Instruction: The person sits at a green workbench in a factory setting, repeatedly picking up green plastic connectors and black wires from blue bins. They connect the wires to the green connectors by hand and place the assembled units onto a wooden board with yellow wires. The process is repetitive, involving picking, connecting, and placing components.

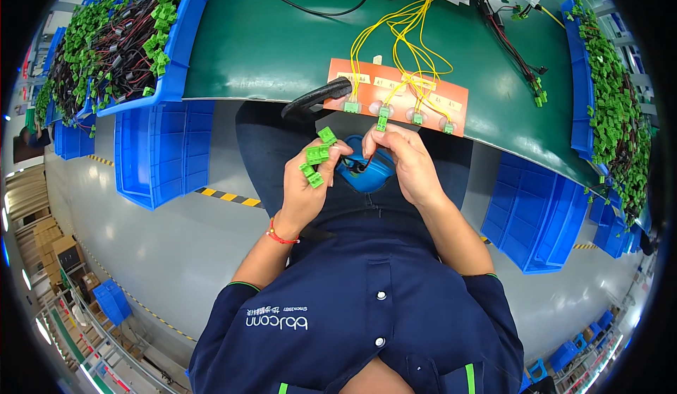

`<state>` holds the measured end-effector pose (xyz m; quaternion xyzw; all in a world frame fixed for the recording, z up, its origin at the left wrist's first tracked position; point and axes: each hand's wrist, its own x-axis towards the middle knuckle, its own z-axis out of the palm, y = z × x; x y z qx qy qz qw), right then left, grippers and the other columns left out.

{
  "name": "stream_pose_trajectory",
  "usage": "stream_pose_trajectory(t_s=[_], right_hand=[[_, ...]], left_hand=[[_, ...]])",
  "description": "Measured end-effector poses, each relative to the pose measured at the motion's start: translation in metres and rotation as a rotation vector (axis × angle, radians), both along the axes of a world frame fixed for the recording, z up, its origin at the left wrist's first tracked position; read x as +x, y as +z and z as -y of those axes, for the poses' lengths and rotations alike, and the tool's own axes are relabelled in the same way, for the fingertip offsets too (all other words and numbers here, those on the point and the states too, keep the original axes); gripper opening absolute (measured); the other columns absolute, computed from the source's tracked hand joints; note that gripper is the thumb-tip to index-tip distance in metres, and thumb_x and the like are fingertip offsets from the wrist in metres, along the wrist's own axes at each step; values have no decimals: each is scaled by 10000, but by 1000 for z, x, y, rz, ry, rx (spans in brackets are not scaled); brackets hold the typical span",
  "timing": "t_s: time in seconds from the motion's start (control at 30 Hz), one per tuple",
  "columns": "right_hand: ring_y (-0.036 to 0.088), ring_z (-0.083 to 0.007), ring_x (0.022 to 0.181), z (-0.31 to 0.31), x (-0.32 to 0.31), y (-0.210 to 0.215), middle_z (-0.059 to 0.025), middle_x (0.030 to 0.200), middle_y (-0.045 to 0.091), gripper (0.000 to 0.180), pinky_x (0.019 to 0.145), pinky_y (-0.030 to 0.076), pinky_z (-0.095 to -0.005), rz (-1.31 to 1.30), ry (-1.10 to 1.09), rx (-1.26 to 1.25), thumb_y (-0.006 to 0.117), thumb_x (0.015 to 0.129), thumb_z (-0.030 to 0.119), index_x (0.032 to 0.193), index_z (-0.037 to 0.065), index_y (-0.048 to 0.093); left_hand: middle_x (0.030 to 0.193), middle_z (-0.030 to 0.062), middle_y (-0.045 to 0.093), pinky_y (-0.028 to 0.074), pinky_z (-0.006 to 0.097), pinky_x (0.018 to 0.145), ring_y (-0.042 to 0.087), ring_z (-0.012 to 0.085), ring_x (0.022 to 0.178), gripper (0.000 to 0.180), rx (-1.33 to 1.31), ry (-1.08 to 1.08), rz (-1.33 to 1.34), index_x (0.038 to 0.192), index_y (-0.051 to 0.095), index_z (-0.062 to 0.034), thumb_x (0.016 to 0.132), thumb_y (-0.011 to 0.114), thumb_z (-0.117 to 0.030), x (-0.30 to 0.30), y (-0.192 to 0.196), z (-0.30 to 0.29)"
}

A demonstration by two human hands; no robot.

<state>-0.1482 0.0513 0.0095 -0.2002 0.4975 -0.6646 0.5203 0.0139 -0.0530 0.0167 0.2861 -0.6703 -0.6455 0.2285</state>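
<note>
The left hand has its fingers clenched on several green connectors, kept as a ready supply beside the right fingers. The right hand has its fingers pinching one green connector, just below the orange fixture board on the green surface. Dark wires run between both sets of fingers.
</note>
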Motion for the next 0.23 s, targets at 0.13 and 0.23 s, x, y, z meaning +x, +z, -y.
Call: stream_pose_trajectory(t_s=[0.13, 0.23], right_hand=[[578, -123, 771, 2, -3, -2, -45, 780, 630, 303, 780, 444, -277, 29, 2, -23, 515, 979, 226, 803, 10, 636], [579, -126, 774, 3, -3, -1, -46, 783, 631, 303, 783, 445, -283, 46, -23, -24, 517, 976, 231, 802, 14, 637]], left_hand=[[916, 45, 695, 407, 220, 515, 478, 53, 571, 247, 68, -67, -9, 1027, 685, 20, 1044, 564, -194, 2, -10, 5], [924, 61, 710, 429, 222, 517, 514, 59, 576, 315, 367, -93, -56, 1319, 540, -48, 1044, 562, -202, -1, -6, 10]])
